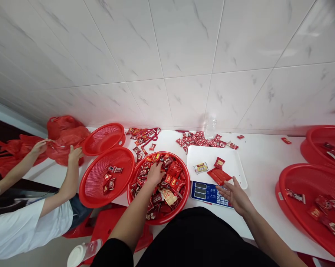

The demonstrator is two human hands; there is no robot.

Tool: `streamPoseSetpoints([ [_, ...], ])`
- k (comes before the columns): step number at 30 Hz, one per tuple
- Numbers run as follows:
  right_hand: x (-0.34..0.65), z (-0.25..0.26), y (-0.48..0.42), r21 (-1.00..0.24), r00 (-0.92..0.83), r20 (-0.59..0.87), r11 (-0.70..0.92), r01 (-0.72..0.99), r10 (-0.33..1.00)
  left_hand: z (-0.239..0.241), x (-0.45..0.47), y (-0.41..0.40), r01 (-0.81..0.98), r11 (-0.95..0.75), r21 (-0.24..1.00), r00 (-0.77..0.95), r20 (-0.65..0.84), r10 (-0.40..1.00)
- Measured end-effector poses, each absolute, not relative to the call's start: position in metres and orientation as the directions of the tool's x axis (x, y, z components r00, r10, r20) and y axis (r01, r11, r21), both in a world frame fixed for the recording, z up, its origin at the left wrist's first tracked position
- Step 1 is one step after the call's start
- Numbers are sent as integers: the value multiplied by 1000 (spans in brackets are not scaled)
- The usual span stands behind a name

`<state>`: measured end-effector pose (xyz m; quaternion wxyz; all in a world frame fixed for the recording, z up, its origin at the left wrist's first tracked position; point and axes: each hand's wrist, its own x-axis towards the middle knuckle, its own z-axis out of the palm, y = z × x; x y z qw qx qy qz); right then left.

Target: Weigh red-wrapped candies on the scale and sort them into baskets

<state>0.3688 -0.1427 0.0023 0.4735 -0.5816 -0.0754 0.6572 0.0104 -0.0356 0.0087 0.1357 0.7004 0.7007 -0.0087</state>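
Observation:
My left hand [155, 173] reaches into a round red basket [184, 200] full of red-wrapped candies, fingers curled down among the wrappers; what they hold is hidden. My right hand [234, 195] hovers open, palm up, over the keypad of a blue and white scale [204, 193]. On the scale's white tray [231, 157] lie a flat red packet [219, 175], a small red candy [219, 162] and a pale wrapped candy [201, 167].
Left of my basket stand two more red baskets [96, 185] [103, 138]. Loose candies [200, 140] lie by the wall. Two red baskets [312, 193] sit at the right. A person in white handles red plastic bags [64, 139] at the left. A bottle [82, 253] stands below.

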Motion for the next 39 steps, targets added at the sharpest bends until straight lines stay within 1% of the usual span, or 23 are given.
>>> streamPoseSetpoints([
  [3, 370, 2, -143, -670, 139, -671, -517, -532, 728, 12, 8, -34, 976, 66, 207, -14, -241, 970],
  [5, 372, 0, -143, -688, 153, -655, -501, -525, 740, 15, 6, -35, 969, 77, 235, -18, -241, 970],
  [8, 375, -2, -143, -708, 183, -642, -485, -513, 744, 18, 4, -36, 961, 70, 268, -13, -208, 978],
  [13, 376, -6, -142, -732, 216, -623, -463, -499, 752, 21, 4, -37, 953, 89, 291, -50, -139, 989],
  [18, 375, -6, -142, -755, 272, -617, -457, -471, 738, 23, 16, -34, 935, 60, 349, -41, -62, 997],
  [21, 376, -7, -141, -768, 294, -604, -443, -462, 741, 23, 27, -29, 944, 38, 327, -7, -96, 995],
  [24, 376, -8, -141, -772, 288, -598, -441, -458, 748, 23, 38, -22, 967, 34, 254, 13, -181, 983],
  [27, 376, -8, -142, -777, 285, -594, -445, -445, 752, 22, 44, -16, 983, 42, 178, -3, -212, 977],
  [29, 376, -7, -142, -789, 295, -582, -438, -431, 758, 22, 44, -14, 986, 48, 157, -12, -226, 974],
  [32, 375, -5, -143, -810, 332, -563, -424, -406, 757, 24, 41, -15, 983, 75, 169, -30, -253, 967],
  [34, 376, -4, -142, -821, 361, -552, -415, -392, 752, 26, 37, -17, 977, 96, 190, -48, -245, 968],
  [37, 377, -3, -142, -834, 388, -536, -400, -380, 750, 33, 35, -21, 965, 123, 230, -81, -184, 980],
  [39, 376, -3, -141, -837, 382, -530, -396, -377, 757, 40, 40, -24, 952, 101, 287, -66, -127, 990],
])
